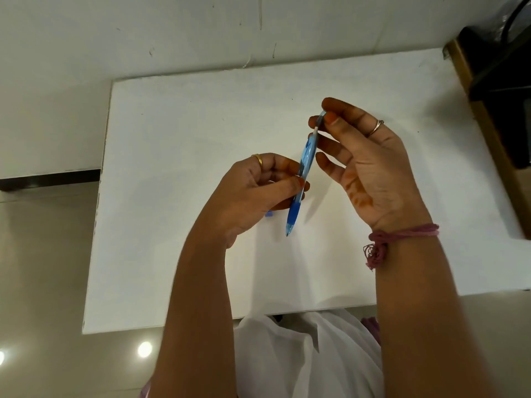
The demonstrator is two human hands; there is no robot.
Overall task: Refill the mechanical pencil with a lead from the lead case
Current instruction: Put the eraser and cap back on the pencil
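– Blue mechanical pencil, where's it at?
– Up in the air over the white table, held w/ both hands. Tip points down and toward the near side, cap end up and far.
– Left hand?
– Closed on the lower barrel, thumb and fingers pinching just above the darker blue grip. Gold ring on one finger.
– And the right hand?
– Thumb and forefinger pinched on the top end of the pencil, around the pale band near the cap. Other fingers spread loose, just beside the barrel, can't tell if they touch it. Ring on that hand too, pink thread bracelet at the wrist.
– Lead case?
– Only a small blue bit peeking out on the table, right under the left hand. Mostly hidden, can't say what it is.
– Any lead visible?
– Too thin to make out.
– Anything else?
– Dark object on a wood-edged surface at far right, white cloth at the near edge, glossy beige floor to the left.
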